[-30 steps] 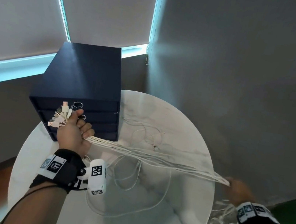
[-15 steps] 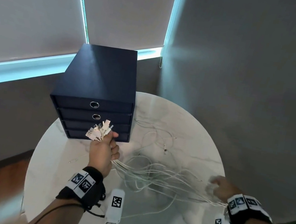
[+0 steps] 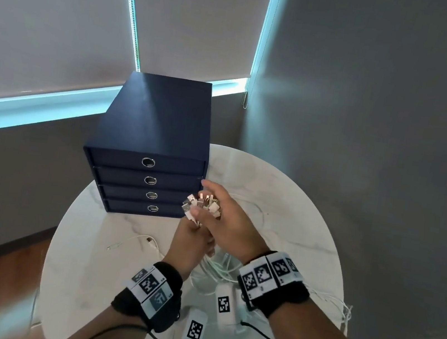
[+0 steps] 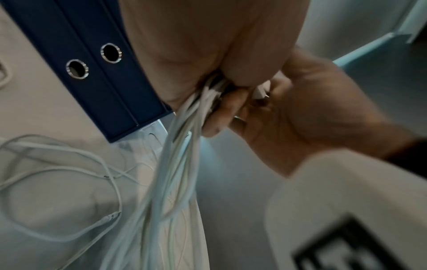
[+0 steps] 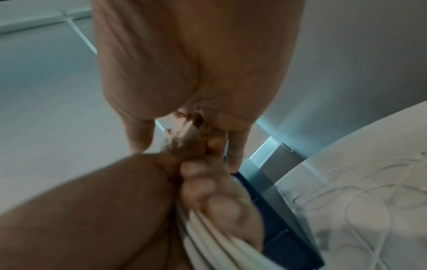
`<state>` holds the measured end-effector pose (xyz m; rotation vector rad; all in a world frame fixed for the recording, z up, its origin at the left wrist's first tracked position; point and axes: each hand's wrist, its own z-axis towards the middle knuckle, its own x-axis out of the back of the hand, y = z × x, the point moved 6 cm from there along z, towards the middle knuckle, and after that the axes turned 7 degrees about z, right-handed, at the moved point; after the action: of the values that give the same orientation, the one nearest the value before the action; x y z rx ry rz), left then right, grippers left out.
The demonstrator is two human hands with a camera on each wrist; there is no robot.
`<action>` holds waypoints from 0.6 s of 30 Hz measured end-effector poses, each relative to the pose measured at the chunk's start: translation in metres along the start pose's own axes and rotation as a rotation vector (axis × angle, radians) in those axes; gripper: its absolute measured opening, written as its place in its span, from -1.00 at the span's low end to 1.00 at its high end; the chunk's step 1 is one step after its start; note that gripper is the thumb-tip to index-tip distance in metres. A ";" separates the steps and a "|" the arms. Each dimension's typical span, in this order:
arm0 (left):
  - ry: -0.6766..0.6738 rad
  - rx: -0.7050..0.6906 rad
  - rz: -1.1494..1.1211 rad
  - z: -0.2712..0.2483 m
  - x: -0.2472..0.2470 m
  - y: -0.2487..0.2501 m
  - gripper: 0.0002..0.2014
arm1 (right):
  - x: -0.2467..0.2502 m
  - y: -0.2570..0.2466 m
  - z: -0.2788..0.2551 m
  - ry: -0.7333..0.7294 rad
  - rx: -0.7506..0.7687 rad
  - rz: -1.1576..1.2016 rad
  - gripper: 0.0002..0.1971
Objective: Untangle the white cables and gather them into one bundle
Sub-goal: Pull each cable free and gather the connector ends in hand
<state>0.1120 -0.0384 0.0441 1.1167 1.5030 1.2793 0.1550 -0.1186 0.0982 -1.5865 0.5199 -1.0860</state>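
My left hand (image 3: 190, 240) grips a bundle of white cables (image 3: 212, 268) upright in its fist, just in front of the drawers. The plug ends (image 3: 203, 204) fan out above the fist. Below it the cables (image 4: 175, 164) hang down onto the round marble table (image 3: 283, 208). My right hand (image 3: 231, 223) reaches over from the right and cups the plug ends (image 5: 188, 133), thumb on one side and fairly straight fingers on the other. One loose white cable (image 3: 131, 242) lies on the table left of my hands.
A dark blue box of several drawers (image 3: 158, 129) stands at the table's back left, close behind my hands. More white cable ends (image 3: 343, 308) trail over the table's right edge. Grey walls and window blinds close in behind.
My right hand let go of the cables' far end at the right edge and came left to the plug ends. The left hand moved right and nearer. The stretched cables went slack.
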 end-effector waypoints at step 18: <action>-0.209 0.201 0.176 -0.018 -0.011 -0.031 -0.93 | -0.017 0.025 -0.003 0.026 0.060 -0.140 -0.87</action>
<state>0.0937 -0.0560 0.0158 1.4938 1.4230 1.1033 0.1496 -0.1146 0.0683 -1.5760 0.3941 -1.2171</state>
